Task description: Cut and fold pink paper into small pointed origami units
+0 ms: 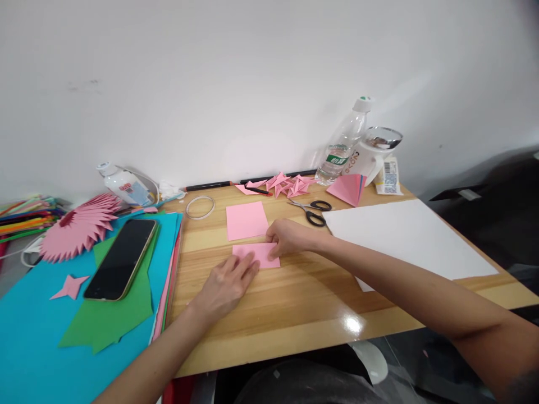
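A pink paper rectangle, apparently folded in half, lies on the wooden table before me. My left hand rests on its left part, palm down with fingers extended and pressed on the paper. At its right end is my right hand, with thumb and curled fingers closed around the paper's upper right corner. The hand hides that corner. Just beyond, a flat pink paper square touches or nearly touches the right hand's fingertips. Black-handled scissors lie beyond my right hand, blades pointing left.
Folded pink paper stars and pens line the wall. A tape ring lies left of the square. A bottle and white mug stand behind white paper. A phone lies on coloured sheets at left.
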Action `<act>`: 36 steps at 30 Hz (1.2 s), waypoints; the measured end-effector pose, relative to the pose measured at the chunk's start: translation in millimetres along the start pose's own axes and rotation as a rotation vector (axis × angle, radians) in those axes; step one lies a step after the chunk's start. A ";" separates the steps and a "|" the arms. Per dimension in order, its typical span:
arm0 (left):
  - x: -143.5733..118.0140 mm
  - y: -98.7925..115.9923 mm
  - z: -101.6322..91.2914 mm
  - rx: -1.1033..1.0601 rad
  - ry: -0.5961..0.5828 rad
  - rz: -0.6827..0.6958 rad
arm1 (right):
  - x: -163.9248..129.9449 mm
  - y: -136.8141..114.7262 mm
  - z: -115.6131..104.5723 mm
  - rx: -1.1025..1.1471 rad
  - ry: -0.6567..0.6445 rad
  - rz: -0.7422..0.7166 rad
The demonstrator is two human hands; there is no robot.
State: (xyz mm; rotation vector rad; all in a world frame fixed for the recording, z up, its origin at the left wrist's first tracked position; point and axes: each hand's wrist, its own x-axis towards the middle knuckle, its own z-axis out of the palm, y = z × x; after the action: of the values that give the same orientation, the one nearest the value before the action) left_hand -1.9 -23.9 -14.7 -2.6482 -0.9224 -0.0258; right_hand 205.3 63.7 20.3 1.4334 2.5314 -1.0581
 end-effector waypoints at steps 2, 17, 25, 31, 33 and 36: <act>-0.4 0.0 0.3 -0.015 0.000 0.000 | -0.4 -0.5 1.4 -0.034 0.019 -0.008; 1.1 2.9 -8.5 0.017 -0.121 0.020 | -1.7 16.3 10.2 0.041 0.137 -0.052; 2.3 2.8 -12.0 -0.084 -0.197 -0.017 | -3.5 21.0 14.2 0.076 0.162 -0.097; 3.8 1.0 -12.8 -0.135 -0.166 -0.028 | -26.6 7.8 38.7 -0.141 0.343 -0.416; 4.9 0.3 -11.7 -0.138 -0.141 -0.038 | -32.1 2.2 49.0 -0.151 0.319 -0.486; 7.3 -1.4 -9.0 -0.172 -0.082 -0.059 | -32.8 -3.2 59.4 -0.186 0.349 -0.458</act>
State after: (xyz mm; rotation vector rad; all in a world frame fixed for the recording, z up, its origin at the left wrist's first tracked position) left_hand 3.9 -21.4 -4.9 -2.7969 -1.0687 -0.0103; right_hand 205.0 3.9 -11.8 1.0960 3.2114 -0.6186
